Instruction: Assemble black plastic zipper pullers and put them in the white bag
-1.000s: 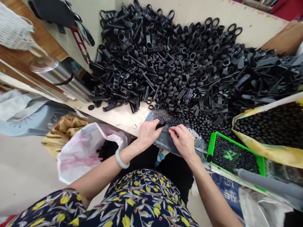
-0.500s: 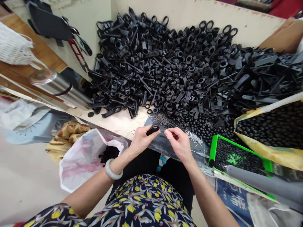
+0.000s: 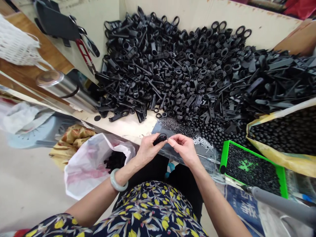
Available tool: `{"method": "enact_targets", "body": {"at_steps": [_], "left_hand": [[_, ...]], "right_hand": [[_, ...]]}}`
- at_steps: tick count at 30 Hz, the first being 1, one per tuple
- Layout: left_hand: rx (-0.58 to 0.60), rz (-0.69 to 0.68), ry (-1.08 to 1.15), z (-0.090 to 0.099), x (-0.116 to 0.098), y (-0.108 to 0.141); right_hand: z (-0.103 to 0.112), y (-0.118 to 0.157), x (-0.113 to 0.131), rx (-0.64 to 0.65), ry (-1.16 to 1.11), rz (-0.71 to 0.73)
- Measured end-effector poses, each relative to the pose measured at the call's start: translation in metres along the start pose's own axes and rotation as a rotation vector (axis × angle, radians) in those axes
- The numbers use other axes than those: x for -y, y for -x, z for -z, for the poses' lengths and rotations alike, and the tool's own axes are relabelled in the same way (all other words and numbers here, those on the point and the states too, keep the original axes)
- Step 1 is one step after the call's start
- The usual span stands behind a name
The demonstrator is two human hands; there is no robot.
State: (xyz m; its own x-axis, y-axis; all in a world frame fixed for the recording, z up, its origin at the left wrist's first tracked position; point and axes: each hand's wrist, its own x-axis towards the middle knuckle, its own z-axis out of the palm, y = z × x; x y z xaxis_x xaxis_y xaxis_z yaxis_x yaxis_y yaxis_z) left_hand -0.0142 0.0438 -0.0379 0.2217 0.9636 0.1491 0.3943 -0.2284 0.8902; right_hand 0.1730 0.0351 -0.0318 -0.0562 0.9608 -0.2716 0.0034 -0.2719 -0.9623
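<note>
Between the thumb and fingers of my left hand (image 3: 148,147) is a black plastic part (image 3: 160,139) with a rounded end. My right hand (image 3: 183,148) is pinched at the tip of the left thumb, beside that part; whatever small item its fingertips hold is too tiny to name. Both hands are over the front edge of the bench, above a grey sheet (image 3: 172,153). Right of them lie a little pile of silver pins (image 3: 203,144) and a thin metal tool (image 3: 208,159).
A large heap of black plastic parts (image 3: 172,69) covers the bench. At the right are a green tray (image 3: 224,154) of small black pieces and a yellow-edged bag (image 3: 278,161). A steel flask (image 3: 71,93) leans at the left, above a white bag (image 3: 86,168).
The right hand has moved left, so its fingertips now meet the left thumb. The black part has turned slightly in the left hand. The view has shifted a little.
</note>
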Motion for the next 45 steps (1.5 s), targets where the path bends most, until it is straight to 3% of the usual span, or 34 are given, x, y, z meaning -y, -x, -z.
{"method": "enact_targets", "body": {"at_steps": [5, 7, 12, 15, 20, 27, 33, 39, 45], "left_hand": [[-0.001, -0.309, -0.274, 0.004, 0.007, 0.001], [0.022, -0.353, -0.316, 0.005, 0.008, 0.001], [0.005, -0.193, -0.142, 0.005, 0.006, 0.001], [0.006, -0.165, -0.081, 0.003, 0.008, 0.001], [-0.045, -0.052, -0.049, 0.001, 0.012, 0.001], [0.107, 0.175, 0.195, 0.011, 0.003, -0.002], [0.036, 0.364, 0.324, 0.015, -0.001, -0.002], [-0.015, 0.589, 0.643, 0.004, -0.009, 0.003], [-0.012, 0.715, 0.86, -0.01, -0.021, 0.003]], "right_hand": [[0.002, -0.001, -0.004, 0.045, -0.002, -0.027], [0.002, -0.001, -0.004, 0.037, -0.025, -0.032], [-0.002, -0.001, -0.003, -0.006, -0.169, -0.123], [-0.007, 0.0, -0.003, -0.014, -0.223, -0.162], [-0.01, 0.001, -0.007, -0.054, -0.159, -0.082], [0.001, -0.003, -0.006, -0.01, 0.136, 0.176], [0.018, -0.014, -0.005, -0.056, 0.813, 0.476], [0.046, 0.002, -0.001, -0.3, 0.798, 0.457], [0.04, 0.01, -0.012, -0.197, 1.027, 0.474]]}}
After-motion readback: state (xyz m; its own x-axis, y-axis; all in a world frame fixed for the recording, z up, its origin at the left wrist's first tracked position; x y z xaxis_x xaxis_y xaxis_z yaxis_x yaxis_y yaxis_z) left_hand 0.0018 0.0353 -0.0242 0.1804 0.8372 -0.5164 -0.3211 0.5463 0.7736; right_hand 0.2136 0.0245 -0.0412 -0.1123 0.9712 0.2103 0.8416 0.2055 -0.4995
